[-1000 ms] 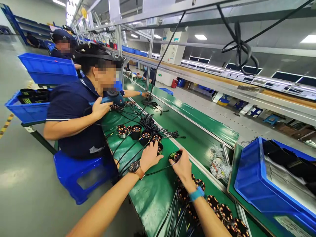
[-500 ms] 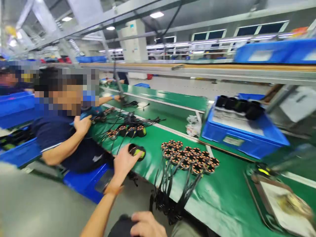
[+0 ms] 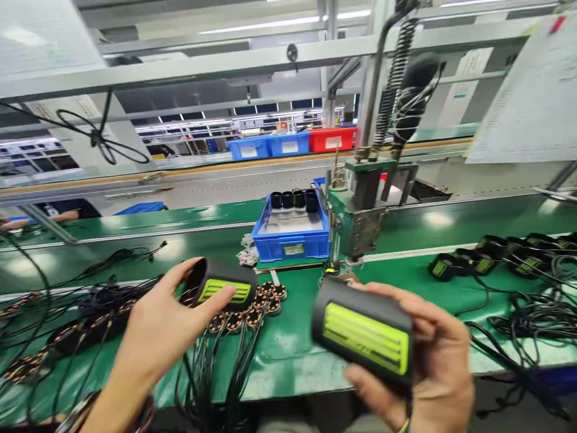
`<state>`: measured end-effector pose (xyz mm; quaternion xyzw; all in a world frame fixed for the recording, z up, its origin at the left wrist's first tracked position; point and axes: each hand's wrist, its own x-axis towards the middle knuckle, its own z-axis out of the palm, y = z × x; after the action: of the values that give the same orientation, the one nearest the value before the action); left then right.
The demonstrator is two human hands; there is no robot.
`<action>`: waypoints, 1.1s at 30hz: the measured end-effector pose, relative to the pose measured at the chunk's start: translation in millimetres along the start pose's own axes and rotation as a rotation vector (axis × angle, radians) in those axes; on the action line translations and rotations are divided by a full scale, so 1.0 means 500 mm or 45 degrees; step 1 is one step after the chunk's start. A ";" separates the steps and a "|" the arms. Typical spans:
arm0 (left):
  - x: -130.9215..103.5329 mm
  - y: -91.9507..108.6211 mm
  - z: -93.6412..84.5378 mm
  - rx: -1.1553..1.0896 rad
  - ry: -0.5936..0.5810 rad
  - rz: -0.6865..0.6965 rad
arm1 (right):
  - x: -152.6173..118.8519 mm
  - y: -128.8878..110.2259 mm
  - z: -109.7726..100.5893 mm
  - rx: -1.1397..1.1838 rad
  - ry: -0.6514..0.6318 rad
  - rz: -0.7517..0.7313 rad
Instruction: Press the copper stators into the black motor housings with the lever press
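Note:
My left hand is closed around a black cylindrical housing with a lime-green label, its open end facing left. A second black housing, larger in view and slightly blurred, lies tilted in my right hand, its green label facing me. Behind the left housing, a group of copper-wound motor stators rests on the green mat, their black cables hanging toward the front edge. The two housings are apart, both held above the bench.
A green press stands at mid-bench. Left of it, a blue bin holds several black housings. Labelled housings with tangled cables lie right; wired stators lie left. Another person's arm shows far left.
The view has swung right, from the co-worker to the press. Both hands have come up in front of me; the left still holds its housing, and the right hand's housing is now plainly visible.

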<state>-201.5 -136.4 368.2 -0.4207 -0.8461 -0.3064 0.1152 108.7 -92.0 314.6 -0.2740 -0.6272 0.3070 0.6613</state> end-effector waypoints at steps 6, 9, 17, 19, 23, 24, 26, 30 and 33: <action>0.053 0.215 0.276 -0.074 -0.382 0.109 | 0.117 0.095 -0.202 -0.316 0.367 0.008; 0.049 0.229 0.418 0.114 -0.500 0.056 | 0.115 0.169 -0.239 -0.379 0.211 0.058; 0.000 0.200 0.610 0.256 -0.589 -0.087 | 0.046 0.265 -0.116 -0.270 -0.618 -0.009; -0.009 0.197 0.628 0.256 -0.595 -0.086 | 0.034 0.299 -0.057 -0.308 -0.744 0.084; -0.020 0.185 0.634 0.220 -0.623 -0.042 | 0.003 0.393 0.041 -0.472 -0.901 0.306; -0.025 0.177 0.627 0.208 -0.634 -0.031 | -0.008 0.419 0.059 -0.509 -0.914 0.332; -0.038 0.147 0.601 0.147 -0.627 0.011 | -0.034 0.471 0.085 -0.574 -0.908 0.338; -0.062 0.017 0.525 -0.127 -0.402 0.075 | -0.088 0.580 0.092 -0.686 -0.872 0.259; -0.072 -0.160 0.452 -0.189 -0.127 -0.088 | -0.100 0.668 0.055 -0.753 -1.020 0.090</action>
<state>-227.7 -57.1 140.5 -0.4134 -0.8397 -0.3507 0.0307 59.3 90.6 33.6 -0.3313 -0.8826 0.2192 0.2515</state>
